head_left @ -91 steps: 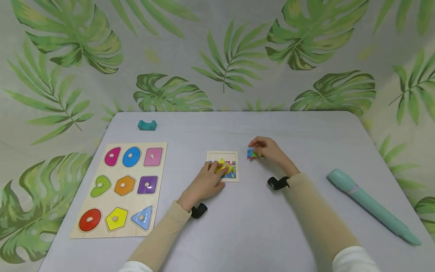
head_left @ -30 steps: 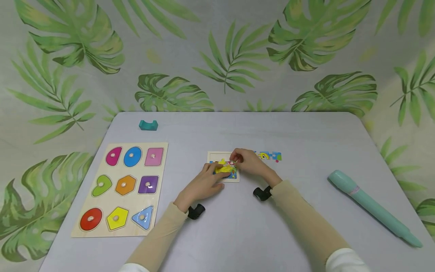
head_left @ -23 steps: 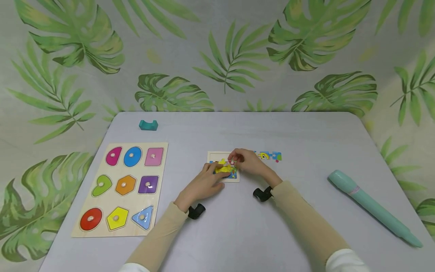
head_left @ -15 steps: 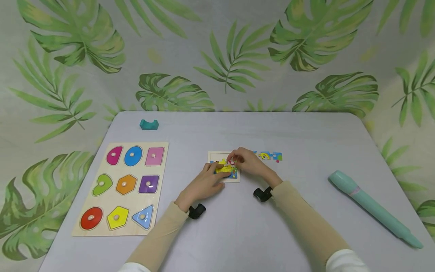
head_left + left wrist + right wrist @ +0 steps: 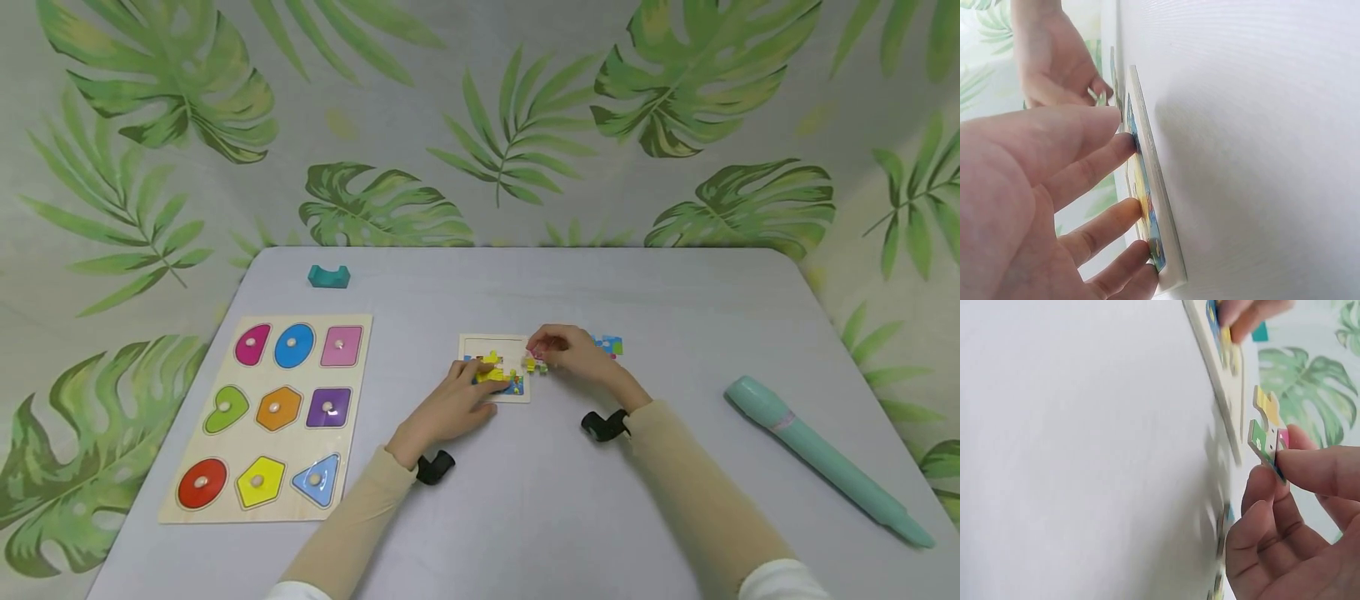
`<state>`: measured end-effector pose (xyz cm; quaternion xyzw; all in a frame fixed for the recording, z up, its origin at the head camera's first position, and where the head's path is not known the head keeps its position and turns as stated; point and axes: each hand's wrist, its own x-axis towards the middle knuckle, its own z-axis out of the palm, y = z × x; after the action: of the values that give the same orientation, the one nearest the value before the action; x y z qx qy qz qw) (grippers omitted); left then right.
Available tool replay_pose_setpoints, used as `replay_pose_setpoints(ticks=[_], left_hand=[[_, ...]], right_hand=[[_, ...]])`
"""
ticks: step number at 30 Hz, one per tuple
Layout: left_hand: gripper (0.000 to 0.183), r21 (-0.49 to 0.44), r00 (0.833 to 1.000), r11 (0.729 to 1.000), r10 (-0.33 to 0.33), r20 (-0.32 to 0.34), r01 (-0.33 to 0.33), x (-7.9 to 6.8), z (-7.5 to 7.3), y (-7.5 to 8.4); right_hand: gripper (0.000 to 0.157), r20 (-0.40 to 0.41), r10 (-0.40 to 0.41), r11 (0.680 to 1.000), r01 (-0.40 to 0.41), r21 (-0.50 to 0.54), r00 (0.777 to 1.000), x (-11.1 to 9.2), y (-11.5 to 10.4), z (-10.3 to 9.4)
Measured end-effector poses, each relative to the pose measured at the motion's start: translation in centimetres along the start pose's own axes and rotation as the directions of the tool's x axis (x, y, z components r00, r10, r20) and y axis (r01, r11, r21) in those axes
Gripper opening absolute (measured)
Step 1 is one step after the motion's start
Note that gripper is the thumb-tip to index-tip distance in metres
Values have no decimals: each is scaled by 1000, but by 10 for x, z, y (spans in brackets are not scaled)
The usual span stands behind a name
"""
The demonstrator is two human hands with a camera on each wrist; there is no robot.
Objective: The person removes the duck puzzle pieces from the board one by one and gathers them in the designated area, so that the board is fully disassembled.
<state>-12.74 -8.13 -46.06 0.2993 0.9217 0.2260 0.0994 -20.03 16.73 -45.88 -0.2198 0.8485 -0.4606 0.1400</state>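
My left hand (image 5: pixel 452 402) rests on a small wooden jigsaw tray (image 5: pixel 491 343), its fingertips down on the yellow and blue pieces laid in the lower part. Seen from the left wrist, those fingers (image 5: pixel 1107 228) are spread and fairly straight against the picture. My right hand (image 5: pixel 583 352) is just right of the tray. It pinches a jigsaw piece (image 5: pixel 1267 428) with yellow, green, pink and white print between thumb and fingers, held up above the tabletop. Behind that hand lie loose jigsaw pieces (image 5: pixel 611 344), partly hidden by it.
A wooden shape-peg board (image 5: pixel 292 446) with coloured knobbed shapes lies on the left. Behind it sits a small teal block (image 5: pixel 328 277). A long mint-green tool-like stick (image 5: pixel 825 458) lies on the right. Leaf-print cloth (image 5: pixel 502 125) hangs beyond the table's back edge.
The right hand went from the loose pieces to the tray, worked at its right side, then drew back right with a jigsaw piece pinched. The left hand has stayed on the tray.
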Motion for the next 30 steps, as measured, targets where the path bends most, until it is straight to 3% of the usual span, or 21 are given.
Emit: replay_pose_setpoints(ticks=[16,30], left_hand=[[38,-22,1000,1000,-3,-24,3,1,4,-2],[38,-8,1000,1000,-1,-24,1,1,4,-2]], right_hand=[[16,-59,144,986,-148,-72,988,-51,37,-62],[17,-101,110,969,-129,-212,989,-60,46,-64]])
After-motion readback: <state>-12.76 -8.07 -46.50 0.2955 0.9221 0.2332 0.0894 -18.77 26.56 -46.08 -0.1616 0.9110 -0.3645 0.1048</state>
